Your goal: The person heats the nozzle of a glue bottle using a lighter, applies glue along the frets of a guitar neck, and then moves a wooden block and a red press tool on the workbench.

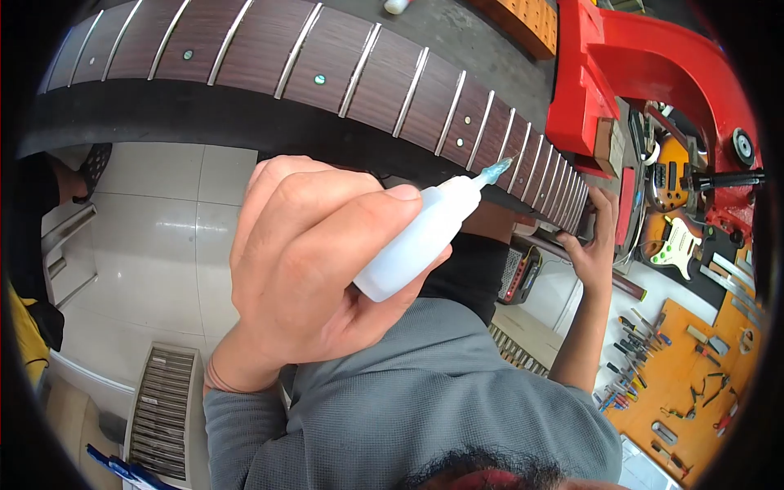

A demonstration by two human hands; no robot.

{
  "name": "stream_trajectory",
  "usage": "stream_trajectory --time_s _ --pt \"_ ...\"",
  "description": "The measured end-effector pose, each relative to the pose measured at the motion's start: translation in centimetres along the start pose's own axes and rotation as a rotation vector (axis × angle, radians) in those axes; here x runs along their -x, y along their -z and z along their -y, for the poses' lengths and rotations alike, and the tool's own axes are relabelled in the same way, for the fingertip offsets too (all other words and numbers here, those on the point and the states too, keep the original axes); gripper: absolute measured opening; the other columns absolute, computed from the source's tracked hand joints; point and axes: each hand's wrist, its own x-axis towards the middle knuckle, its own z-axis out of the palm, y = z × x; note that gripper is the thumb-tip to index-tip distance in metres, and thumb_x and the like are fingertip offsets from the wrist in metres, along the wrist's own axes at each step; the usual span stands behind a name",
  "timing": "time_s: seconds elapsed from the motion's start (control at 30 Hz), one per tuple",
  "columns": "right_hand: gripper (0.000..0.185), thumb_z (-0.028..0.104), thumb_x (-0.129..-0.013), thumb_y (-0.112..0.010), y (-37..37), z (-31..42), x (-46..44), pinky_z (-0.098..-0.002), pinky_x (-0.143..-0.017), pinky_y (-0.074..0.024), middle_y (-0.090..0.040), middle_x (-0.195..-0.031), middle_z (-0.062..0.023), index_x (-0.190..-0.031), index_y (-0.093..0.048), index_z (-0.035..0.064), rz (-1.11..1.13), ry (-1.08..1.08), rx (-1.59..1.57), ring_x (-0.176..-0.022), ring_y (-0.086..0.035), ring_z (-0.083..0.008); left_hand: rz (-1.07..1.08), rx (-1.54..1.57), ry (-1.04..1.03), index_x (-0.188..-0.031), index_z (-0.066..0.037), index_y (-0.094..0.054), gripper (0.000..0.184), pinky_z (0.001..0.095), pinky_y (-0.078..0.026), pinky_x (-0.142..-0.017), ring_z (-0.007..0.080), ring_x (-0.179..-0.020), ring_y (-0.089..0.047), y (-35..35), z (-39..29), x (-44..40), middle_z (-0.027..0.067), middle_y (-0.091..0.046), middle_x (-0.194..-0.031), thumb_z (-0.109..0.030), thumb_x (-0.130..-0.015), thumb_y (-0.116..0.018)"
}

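Observation:
My left hand [318, 253] is closed round a translucent white squeeze bottle [416, 241], its fingers curled. The bottle tilts up to the right, and its bluish pointed tip [496, 171] lies at the lower edge of the fretboard, near the narrowly spaced frets. This dark brown fretboard [269, 49], with metal frets and round dot inlays, runs from the upper left down to the right. At its right end my right hand [594, 241] grips the guitar neck, thumb below and fingers curled by the end. Part of that grip is hidden.
A red metal machine [653, 41] rises at the upper right. Guitar bodies [676, 245] lie below it, beside an orange tool board [686, 384]. A small amplifier [518, 273] stands beyond my torso. Slatted grey unit [163, 408] on the tiled floor at lower left; another person's foot [95, 171] above.

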Motion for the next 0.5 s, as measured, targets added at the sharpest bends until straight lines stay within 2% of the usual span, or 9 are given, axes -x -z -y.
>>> stream_trajectory --time_s 0.17,0.5 --pt "0.102 0.061 -0.077 -0.093 -0.8 -0.6 0.5 -0.0487 -0.117 -0.0468 -0.055 -0.139 -0.0188 -0.153 -0.061 0.0009 -0.045 0.010 -0.032 -0.135 -0.056 -0.0373 0.007 0.001 -0.030 -0.135 0.000 -0.068 0.059 0.0422 -0.055 -0.077 0.0284 -0.089 -0.069 -1.8 -0.3 -0.2 0.0155 -0.074 -0.113 -0.005 -0.085 -0.099" --pt "0.104 0.070 -0.075 -0.090 -2.9 -2.1 0.6 -0.0511 -0.118 -0.0444 -0.054 -0.137 -0.0194 -0.149 -0.064 0.0023 -0.161 0.066 -0.072 -0.136 -0.054 -0.0388 0.044 -0.149 -0.010 -0.131 0.005 -0.072 0.054 0.0387 -0.060 -0.081 0.0310 -0.095 -0.075 -3.9 -1.4 -1.8 0.0176 -0.079 -0.113 -0.002 -0.085 -0.100"
